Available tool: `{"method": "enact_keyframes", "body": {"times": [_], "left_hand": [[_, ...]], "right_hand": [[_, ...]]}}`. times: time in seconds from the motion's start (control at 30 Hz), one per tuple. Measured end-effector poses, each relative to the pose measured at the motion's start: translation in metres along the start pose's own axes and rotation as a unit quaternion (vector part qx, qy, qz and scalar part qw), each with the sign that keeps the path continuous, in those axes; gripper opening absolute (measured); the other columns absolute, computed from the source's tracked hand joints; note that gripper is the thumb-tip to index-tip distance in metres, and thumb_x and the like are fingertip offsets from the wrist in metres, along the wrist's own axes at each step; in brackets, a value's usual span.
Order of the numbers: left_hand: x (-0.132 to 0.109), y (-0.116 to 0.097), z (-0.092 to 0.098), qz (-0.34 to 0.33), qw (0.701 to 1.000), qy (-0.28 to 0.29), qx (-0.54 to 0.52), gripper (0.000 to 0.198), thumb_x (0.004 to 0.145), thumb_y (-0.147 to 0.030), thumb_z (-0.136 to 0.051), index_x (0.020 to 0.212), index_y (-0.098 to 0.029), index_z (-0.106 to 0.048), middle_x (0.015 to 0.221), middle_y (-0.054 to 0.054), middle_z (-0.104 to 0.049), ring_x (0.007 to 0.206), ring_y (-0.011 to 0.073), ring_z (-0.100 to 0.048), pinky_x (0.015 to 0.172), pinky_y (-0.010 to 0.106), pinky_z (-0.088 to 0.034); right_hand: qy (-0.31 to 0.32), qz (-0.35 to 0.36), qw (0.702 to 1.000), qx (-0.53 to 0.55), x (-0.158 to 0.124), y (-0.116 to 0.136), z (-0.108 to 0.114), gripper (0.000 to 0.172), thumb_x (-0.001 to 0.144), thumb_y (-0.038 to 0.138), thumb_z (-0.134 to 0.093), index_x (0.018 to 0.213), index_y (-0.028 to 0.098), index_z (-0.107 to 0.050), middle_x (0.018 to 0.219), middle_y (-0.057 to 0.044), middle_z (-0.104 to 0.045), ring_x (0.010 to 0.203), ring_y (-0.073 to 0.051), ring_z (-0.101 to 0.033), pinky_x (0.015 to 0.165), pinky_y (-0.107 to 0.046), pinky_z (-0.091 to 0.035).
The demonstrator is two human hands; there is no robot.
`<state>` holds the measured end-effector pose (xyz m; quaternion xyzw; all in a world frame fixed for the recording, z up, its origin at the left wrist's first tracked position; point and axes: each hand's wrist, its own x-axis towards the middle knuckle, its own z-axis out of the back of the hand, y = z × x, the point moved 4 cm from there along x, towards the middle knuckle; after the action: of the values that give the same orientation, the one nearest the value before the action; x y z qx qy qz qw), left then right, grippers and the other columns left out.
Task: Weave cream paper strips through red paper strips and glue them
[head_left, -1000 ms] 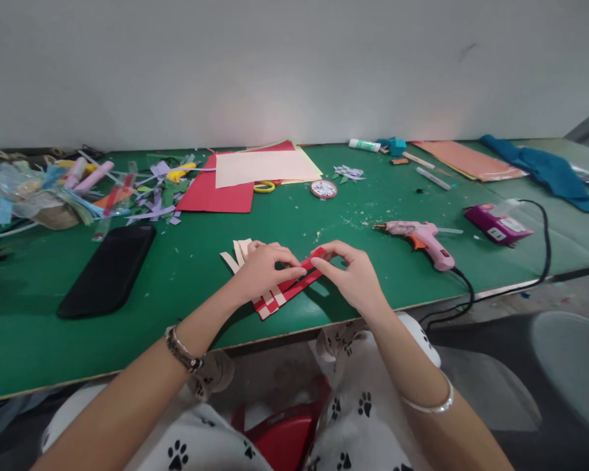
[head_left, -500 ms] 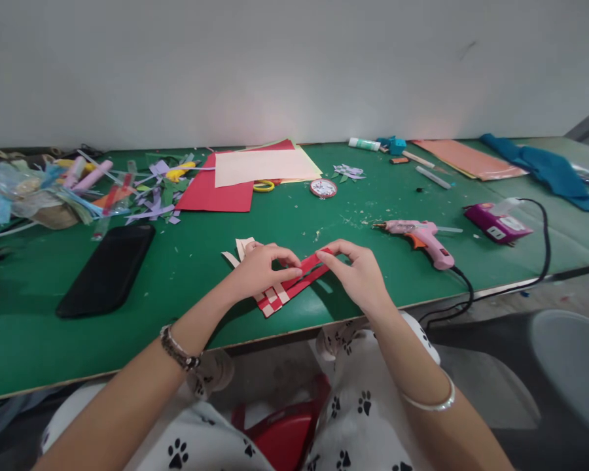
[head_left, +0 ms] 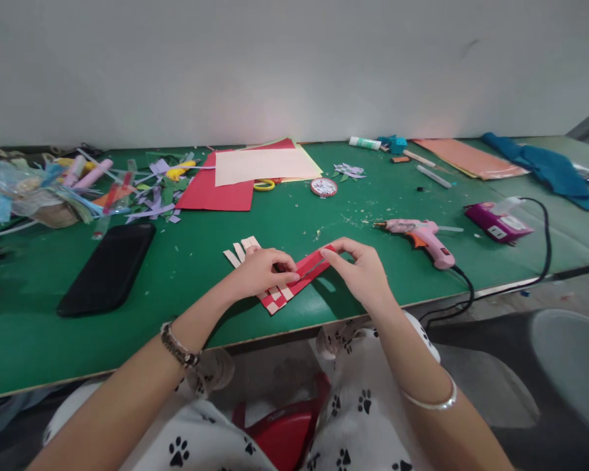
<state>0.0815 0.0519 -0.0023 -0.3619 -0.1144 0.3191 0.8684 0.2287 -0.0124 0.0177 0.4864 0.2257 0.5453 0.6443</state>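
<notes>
Red paper strips and cream paper strips cross in a small woven check near the table's front edge. My left hand lies over the weave, its thumb and forefinger closed on the red strips beside the checks. It hides part of the cream strips, whose loose ends fan out behind it. My right hand pinches the far right ends of the red strips between thumb and fingers. A narrow gap shows between the red strips.
A black phone lies left. Behind are red paper, a cream sheet, yellow-handled scissors and a small round dish. Right stand a pink glue gun and a purple power socket; paper scraps pile up left.
The red strips now lie closer together, and the cream ends behind my left hand are more spread out. The woven piece has shifted slightly right; both hands keep their hold.
</notes>
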Motion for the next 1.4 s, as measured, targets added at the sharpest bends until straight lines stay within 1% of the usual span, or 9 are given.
{"method": "enact_keyframes", "body": {"times": [0.33,0.47,0.67,0.8,0.97,1.07,1.2,1.3,1.4], "left_hand": [[0.001,0.006,-0.005,-0.059,0.998,0.008,0.025,0.017,0.074,-0.035,-0.056,0.067,-0.02,-0.062,0.066,-0.002,-0.057,0.067,0.0141,-0.05,0.065,0.027,-0.034],[0.0,0.003,-0.004,-0.058,0.997,0.02,0.045,0.017,0.075,-0.032,-0.056,0.064,-0.019,-0.058,0.063,-0.003,-0.055,0.07,0.0148,-0.049,0.068,0.029,-0.031],[0.0,0.001,-0.004,-0.053,0.998,0.023,0.03,0.017,0.075,-0.031,-0.055,0.064,-0.019,-0.058,0.062,-0.003,-0.055,0.074,0.016,-0.049,0.069,0.029,-0.032],[-0.001,0.002,-0.004,-0.055,0.998,0.028,0.012,0.015,0.075,-0.03,-0.052,0.067,-0.019,-0.059,0.064,-0.002,-0.055,0.074,0.016,-0.049,0.068,0.028,-0.034],[-0.002,0.0,-0.002,-0.053,0.998,0.022,0.01,0.021,0.076,-0.035,-0.05,0.064,-0.019,-0.056,0.063,-0.002,-0.052,0.073,0.0158,-0.049,0.067,0.028,-0.035],[-0.002,0.0,-0.002,-0.054,0.998,0.021,0.012,0.02,0.075,-0.035,-0.052,0.062,-0.019,-0.056,0.063,-0.002,-0.053,0.071,0.0153,-0.049,0.067,0.027,-0.036],[-0.002,0.001,-0.003,-0.049,0.999,0.019,-0.012,0.018,0.074,-0.034,-0.053,0.064,-0.02,-0.057,0.062,-0.002,-0.053,0.07,0.0149,-0.049,0.06,0.025,-0.037],[-0.002,0.002,-0.004,-0.045,0.999,0.021,-0.011,0.018,0.074,-0.035,-0.054,0.064,-0.02,-0.057,0.062,-0.002,-0.052,0.067,0.0144,-0.049,0.058,0.024,-0.037],[-0.002,0.001,-0.004,-0.057,0.998,0.014,0.017,0.019,0.075,-0.035,-0.055,0.063,-0.02,-0.057,0.061,-0.003,-0.054,0.067,0.0143,-0.048,0.064,0.026,-0.035]], "right_hand": [[-0.013,-0.009,0.999,0.034,0.001,-0.002,0.002,0.01,0.069,0.025,-0.054,0.063,0.019,-0.057,0.063,0.001,-0.06,0.063,-0.012,-0.053,0.067,-0.027,-0.042],[0.015,-0.01,0.997,0.077,0.001,-0.003,-0.003,0.005,0.066,0.023,-0.057,0.068,0.019,-0.057,0.066,0.002,-0.06,0.063,-0.011,-0.053,0.066,-0.027,-0.044],[0.086,-0.04,0.988,0.121,-0.004,-0.003,-0.013,0.018,0.062,0.02,-0.06,0.08,0.019,-0.059,0.072,0.001,-0.061,0.068,-0.011,-0.055,0.069,-0.028,-0.045],[0.117,-0.054,0.979,0.159,-0.006,-0.005,-0.017,0.029,0.06,0.021,-0.063,0.087,0.019,-0.056,0.071,0.003,-0.058,0.065,-0.01,-0.053,0.067,-0.027,-0.045],[0.13,-0.058,0.957,0.252,-0.007,-0.01,-0.018,0.053,0.059,0.023,-0.065,0.107,0.024,-0.041,0.069,0.006,-0.053,0.062,-0.009,-0.052,0.064,-0.027,-0.046],[0.134,-0.036,0.966,0.217,-0.008,-0.01,-0.021,0.059,0.06,0.024,-0.065,0.112,0.024,-0.037,0.069,0.006,-0.052,0.064,-0.011,-0.054,0.069,-0.029,-0.047],[0.103,-0.008,0.978,0.181,-0.009,-0.007,-0.023,0.072,0.062,0.023,-0.063,0.124,0.022,-0.026,0.074,0.004,-0.055,0.068,-0.011,-0.055,0.073,-0.029,-0.045],[0.086,0.001,0.979,0.186,-0.007,-0.005,-0.021,0.069,0.064,0.023,-0.06,0.124,0.022,-0.026,0.074,0.004,-0.055,0.066,-0.01,-0.053,0.069,-0.027,-0.045],[0.074,0.012,0.984,0.163,-0.005,-0.004,-0.017,0.053,0.064,0.021,-0.059,0.114,0.021,-0.039,0.068,0.005,-0.054,0.063,-0.01,-0.052,0.066,-0.026,-0.044]]}}
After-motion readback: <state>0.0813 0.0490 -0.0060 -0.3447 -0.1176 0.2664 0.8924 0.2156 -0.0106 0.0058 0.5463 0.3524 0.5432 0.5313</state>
